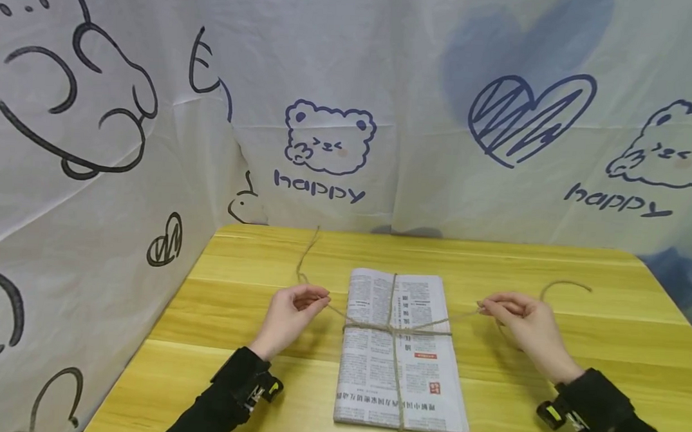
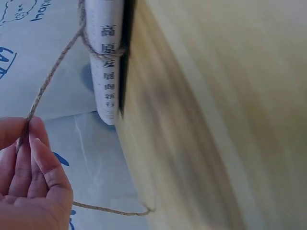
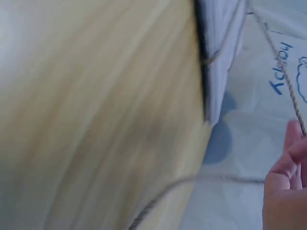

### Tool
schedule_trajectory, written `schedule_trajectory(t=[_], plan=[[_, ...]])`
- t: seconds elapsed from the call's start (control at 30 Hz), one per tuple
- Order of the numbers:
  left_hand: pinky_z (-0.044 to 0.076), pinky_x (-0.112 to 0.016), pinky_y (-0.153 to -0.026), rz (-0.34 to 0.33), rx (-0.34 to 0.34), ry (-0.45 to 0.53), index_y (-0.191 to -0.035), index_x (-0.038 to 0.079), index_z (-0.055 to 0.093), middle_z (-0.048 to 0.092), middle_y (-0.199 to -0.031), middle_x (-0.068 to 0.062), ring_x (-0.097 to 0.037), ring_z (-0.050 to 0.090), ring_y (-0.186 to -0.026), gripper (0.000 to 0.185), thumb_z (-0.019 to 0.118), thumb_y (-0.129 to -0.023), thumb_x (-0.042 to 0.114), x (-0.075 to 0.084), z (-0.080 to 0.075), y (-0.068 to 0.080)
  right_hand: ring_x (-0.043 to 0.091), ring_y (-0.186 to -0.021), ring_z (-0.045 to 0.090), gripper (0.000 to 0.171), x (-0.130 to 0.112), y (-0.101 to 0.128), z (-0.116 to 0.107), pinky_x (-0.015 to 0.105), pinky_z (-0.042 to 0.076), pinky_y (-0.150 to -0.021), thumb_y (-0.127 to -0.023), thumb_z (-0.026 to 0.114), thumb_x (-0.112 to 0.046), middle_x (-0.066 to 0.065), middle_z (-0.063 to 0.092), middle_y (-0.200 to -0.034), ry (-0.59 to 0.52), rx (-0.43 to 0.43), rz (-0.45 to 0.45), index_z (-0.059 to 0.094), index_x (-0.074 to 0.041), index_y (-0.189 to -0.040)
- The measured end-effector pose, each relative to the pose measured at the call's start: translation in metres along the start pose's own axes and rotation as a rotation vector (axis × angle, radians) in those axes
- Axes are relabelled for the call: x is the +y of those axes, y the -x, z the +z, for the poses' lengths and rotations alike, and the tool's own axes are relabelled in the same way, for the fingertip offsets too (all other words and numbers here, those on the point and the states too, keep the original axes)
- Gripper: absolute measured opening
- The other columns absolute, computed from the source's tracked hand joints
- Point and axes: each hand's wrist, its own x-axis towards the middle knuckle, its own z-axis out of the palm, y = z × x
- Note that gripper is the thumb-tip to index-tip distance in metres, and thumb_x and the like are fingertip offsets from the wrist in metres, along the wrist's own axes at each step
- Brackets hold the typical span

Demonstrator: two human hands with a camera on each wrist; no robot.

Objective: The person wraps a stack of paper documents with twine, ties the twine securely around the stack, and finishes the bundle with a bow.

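Observation:
A folded stack of newspapers (image 1: 368, 371) lies on the table, with twine (image 1: 396, 366) running round it lengthwise and crosswise. The strands cross near the middle of the top sheet. To the left of the stack, my left hand (image 1: 289, 316) pinches one end of the twine between thumb and fingertips; its loose tail trails up behind the hand. On the other side my right hand (image 1: 523, 323) pinches the other end, and that tail curls past the knuckles. Both lengths rise from the crossing, stretched fairly straight. In the left wrist view, the twine (image 2: 45, 86) passes between thumb and forefinger.
The wooden table (image 1: 251, 257) ends at a hanging white cloth (image 1: 417, 180) with drawn bears and hearts. More cloth (image 1: 107, 231) hangs close along the left side. Black cuffs with small cameras cover both wrists.

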Motion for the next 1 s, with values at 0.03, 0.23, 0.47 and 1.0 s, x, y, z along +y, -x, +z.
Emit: schedule_trajectory(t=[0.03,0.23,0.47,1.0], plan=[[0.055,-0.022,-0.086,-0.001,-0.002,0.026,-0.111,0.007,0.074,0.076,-0.104,-0.009,-0.021,0.072,-0.096,0.018,0.071,-0.094,0.011,0.002,0.0,0.0,0.006,-0.093,0.073,0.034,-0.002,-0.001,0.001,0.023,0.057,-0.076,-0.1,0.064,-0.027,-0.003,0.078,-0.103,-0.058,0.008,0.002,0.065,0.001,-0.119],[0.055,-0.022,-0.088,0.068,0.006,0.1,-0.116,0.004,0.07,0.074,-0.11,-0.016,-0.026,0.071,-0.102,0.02,0.064,-0.099,0.009,0.012,0.0,-0.002,0.001,-0.092,0.07,0.011,-0.021,-0.007,0.004,0.015,0.052,-0.071,-0.101,0.062,-0.015,-0.011,0.072,-0.099,-0.508,-0.011,-0.008,0.055,-0.011,-0.109],[0.056,-0.02,-0.086,0.071,0.099,0.246,-0.122,-0.002,0.066,0.069,-0.111,-0.024,-0.004,0.07,-0.091,0.025,0.062,-0.099,0.004,0.017,-0.01,-0.009,0.008,-0.083,0.065,0.009,-0.032,-0.014,-0.006,0.018,0.051,-0.069,-0.104,0.052,-0.004,-0.003,0.068,-0.095,-0.874,0.01,-0.058,0.05,-0.009,-0.111],[0.05,-0.02,-0.087,-0.063,0.179,0.373,-0.158,0.013,0.025,0.07,-0.106,0.02,0.0,0.067,-0.091,0.061,0.055,-0.105,0.019,0.03,-0.046,-0.016,0.008,-0.083,0.058,0.078,-0.037,-0.026,-0.053,0.02,0.04,-0.06,-0.104,0.054,-0.018,-0.008,0.068,-0.12,-1.005,-0.01,0.07,0.002,-0.013,-0.162]])
